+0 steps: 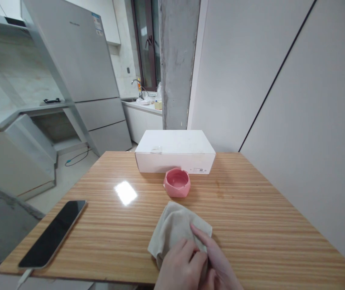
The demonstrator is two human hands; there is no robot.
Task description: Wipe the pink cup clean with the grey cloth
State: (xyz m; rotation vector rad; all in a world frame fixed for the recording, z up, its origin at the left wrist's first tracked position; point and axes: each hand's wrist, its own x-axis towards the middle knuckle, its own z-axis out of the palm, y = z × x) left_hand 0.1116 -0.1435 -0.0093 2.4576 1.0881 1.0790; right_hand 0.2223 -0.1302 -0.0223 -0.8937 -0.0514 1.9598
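A crumpled beige cloth point(175, 227) lies on the wooden table point(251, 209) near its front edge. My left hand point(180, 266) rests on the cloth's near end with its fingers curled into the fabric. My right hand point(217, 262) lies right beside it, touching it, with its fingers pressed together on the cloth's right edge. Just beyond the cloth stands a small pink faceted bowl point(177, 182), with nothing visible in it. Neither hand touches the bowl.
A white rectangular box point(175, 155) sits behind the bowl at the table's far edge. A dark phone point(53, 233) with a white cable lies at the front left corner. A wall runs along the right; a fridge and kitchen counters stand at the left.
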